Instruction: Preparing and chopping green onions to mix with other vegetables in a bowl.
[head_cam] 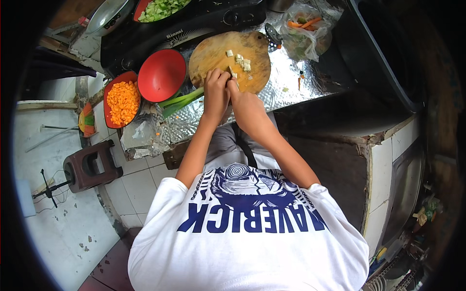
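A round wooden cutting board (218,47) lies on the foil-covered counter, with small pale cut pieces (240,61) on it. My left hand (216,92) is closed around a stalk of green onion or leek at the board's near edge; its green leaves (184,99) stick out to the left. My right hand (247,105) grips a knife, whose short blade (231,71) shows just beyond the fingers, over the board. The handle is hidden in the hand. An empty red bowl (162,75) stands left of the board, beside a red bowl of diced carrot (123,103).
Behind the board is a black Rinnai gas stove (214,20), with a bowl of chopped green vegetable (162,9) on it. A metal lid (109,16) is at the far left. A plastic bag of scraps (305,34) and a black slotted utensil (273,34) lie right of the board.
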A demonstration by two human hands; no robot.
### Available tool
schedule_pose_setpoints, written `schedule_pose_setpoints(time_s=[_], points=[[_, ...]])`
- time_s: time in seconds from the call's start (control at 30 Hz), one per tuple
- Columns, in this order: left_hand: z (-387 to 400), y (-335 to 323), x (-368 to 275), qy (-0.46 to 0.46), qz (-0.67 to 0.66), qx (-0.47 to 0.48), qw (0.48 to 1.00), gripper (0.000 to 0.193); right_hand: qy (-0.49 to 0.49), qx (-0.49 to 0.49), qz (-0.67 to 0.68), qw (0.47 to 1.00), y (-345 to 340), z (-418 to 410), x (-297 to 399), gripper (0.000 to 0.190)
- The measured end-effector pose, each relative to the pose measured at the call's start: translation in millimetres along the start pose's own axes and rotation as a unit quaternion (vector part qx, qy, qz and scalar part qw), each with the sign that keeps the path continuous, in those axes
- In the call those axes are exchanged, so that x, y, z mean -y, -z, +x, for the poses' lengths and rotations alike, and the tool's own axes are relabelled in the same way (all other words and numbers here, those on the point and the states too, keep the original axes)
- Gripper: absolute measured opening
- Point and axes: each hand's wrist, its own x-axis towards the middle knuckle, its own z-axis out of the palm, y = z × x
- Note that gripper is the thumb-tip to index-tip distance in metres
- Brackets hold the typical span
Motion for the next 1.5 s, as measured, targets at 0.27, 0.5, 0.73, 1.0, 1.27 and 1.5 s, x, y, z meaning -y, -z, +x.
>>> schedule_pose_setpoints(time_s=[0.27,0.5,0.73,1.0,1.27,1.5], points=[[-2.1,4.4,6.2,0.016,-0.013,0.013,1.0,0.01,-0.005,0.004,0.005,1.0,-2.2,-3.5,9.2,0.061],[-0.7,7.3,4.7,-0.013,-0.019,0.016,1.0,0.013,-0.036,0.052,-0.044,0.997,2.6,-10.1,18.7,0.068],[-8.2,4.6,8.9,-0.004,-0.022,0.016,1.0,0.011,0.022,-0.021,-0.006,1.0,-17.6,-2.6,-1.8,0.048],[-12.7,15.6,16.5,0.007,0.106,0.012,0.994,0.015,-0.007,0.011,-0.032,0.999,-3.0,-7.4,25.8,0.042],[-7.7,16.0,14.0,-0.001,0.056,-0.004,0.998,0.013,0.012,-0.02,-0.014,1.0,-19.7,-1.7,12.2,0.05],[-11.1,17.6,10.8,0.023,0.056,0.024,0.998,0.014,0.019,-0.017,-0.024,0.999,-26.9,-6.6,10.2,0.046]])
